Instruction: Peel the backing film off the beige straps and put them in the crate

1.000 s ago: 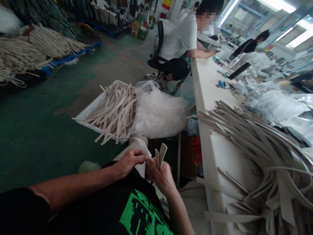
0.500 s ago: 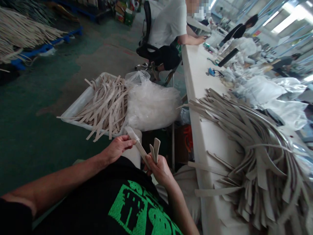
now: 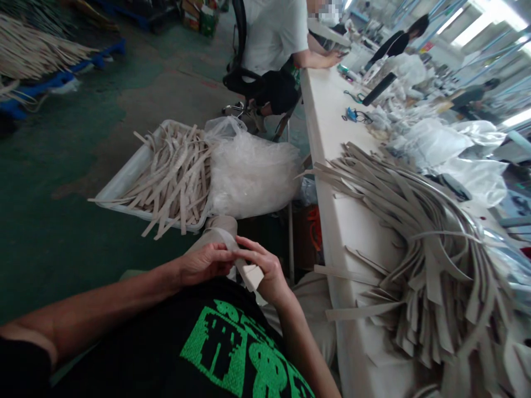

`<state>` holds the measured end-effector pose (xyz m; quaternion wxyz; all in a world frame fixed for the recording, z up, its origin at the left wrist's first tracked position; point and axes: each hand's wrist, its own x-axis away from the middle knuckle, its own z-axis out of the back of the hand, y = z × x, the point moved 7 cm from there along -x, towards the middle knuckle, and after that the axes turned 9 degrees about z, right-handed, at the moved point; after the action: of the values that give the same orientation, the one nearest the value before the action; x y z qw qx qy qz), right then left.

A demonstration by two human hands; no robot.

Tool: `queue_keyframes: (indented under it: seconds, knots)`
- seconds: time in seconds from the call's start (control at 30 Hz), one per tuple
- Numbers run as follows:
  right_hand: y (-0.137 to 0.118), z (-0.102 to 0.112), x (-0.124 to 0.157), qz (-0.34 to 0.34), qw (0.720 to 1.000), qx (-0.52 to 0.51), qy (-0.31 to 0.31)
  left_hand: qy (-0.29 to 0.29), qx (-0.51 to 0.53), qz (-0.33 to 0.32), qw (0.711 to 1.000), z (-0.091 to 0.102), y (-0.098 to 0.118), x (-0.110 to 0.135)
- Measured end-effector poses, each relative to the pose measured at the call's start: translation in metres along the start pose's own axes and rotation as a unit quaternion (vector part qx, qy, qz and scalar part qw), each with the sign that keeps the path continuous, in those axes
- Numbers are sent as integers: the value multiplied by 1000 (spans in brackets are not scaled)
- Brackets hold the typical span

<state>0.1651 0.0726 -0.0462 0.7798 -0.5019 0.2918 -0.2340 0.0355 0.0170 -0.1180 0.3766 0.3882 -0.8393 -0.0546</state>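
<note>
Over my lap, my left hand point(image 3: 203, 264) and my right hand point(image 3: 265, 271) are closed together on one beige strip point(image 3: 251, 275). The strip is folded and its pale ends stick out below my right fingers. My left fingers pinch the strip's upper part. A white tray point(image 3: 120, 185) heaped with more beige strips point(image 3: 174, 177) stands just beyond my hands. A big pile of the same strips point(image 3: 415, 243) lies on the white table point(image 3: 352, 232) to my right.
A clear plastic bag point(image 3: 249, 171) rests against the tray. A person in a white shirt point(image 3: 274, 33) sits on an office chair at the table's far end, another person further back. Bundles of strips point(image 3: 37, 52) lie on the green floor at left.
My hands have come together; the strip ends that stood upright above my right hand are now folded down between both hands. The view has shifted slightly left and down.
</note>
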Motion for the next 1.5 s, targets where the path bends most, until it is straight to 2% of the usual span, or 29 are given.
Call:
queue_keyframes:
  seconds: [0.07,0.13,0.2,0.23,0.3,0.4,0.47,0.53,0.6,0.67,0.73,0.8,0.9,1.0,1.1,1.2,1.27,1.4,1.5]
  knots:
    - [-6,-6,-2,7,1000,-2,-22,-43,-17,8,999,-4,-5,-1]
    - [-6,-4,-4,-9,1000,-4,8,-68,-1,21,997,-1,-10,-4]
    - [-6,1,-3,-28,999,-7,40,-61,50,43,996,10,-11,-12]
    - [-7,3,-1,-39,998,-15,46,-35,86,47,995,20,-8,-17]
    - [-8,4,6,-68,996,-49,36,68,165,26,984,50,8,-27]
    - [-11,4,21,-107,988,-110,27,245,267,-79,929,102,53,-24]
    - [-11,2,31,-126,982,-135,29,297,298,-149,895,122,85,-14]
    - [-7,-3,35,-141,977,-157,21,308,299,-199,881,127,110,-2]
    - [-1,-7,33,-151,974,-167,15,291,248,-228,896,118,124,7]
    - [5,-4,24,-156,973,-164,36,244,146,-228,931,97,124,9]
    - [13,6,11,-160,972,-154,76,176,19,-201,964,71,112,5]
    - [21,21,-3,-159,969,-147,118,112,-91,-157,977,49,91,1]
    - [37,42,-18,-141,964,-161,157,44,-216,-95,971,30,60,-3]
    - [50,57,-23,-119,957,-192,180,19,-295,-52,954,24,38,-3]
    - [55,70,-22,-101,951,-206,207,10,-368,-21,929,24,26,1]
    - [51,79,-20,-98,949,-195,226,-2,-414,9,910,23,23,5]
    - [45,76,-21,-91,953,-188,220,3,-426,-18,904,16,34,3]
    - [30,51,-31,-73,970,-174,151,30,-395,-150,906,-19,63,-9]
    - [26,34,-30,-74,979,-151,112,11,-397,-178,901,-44,64,-28]
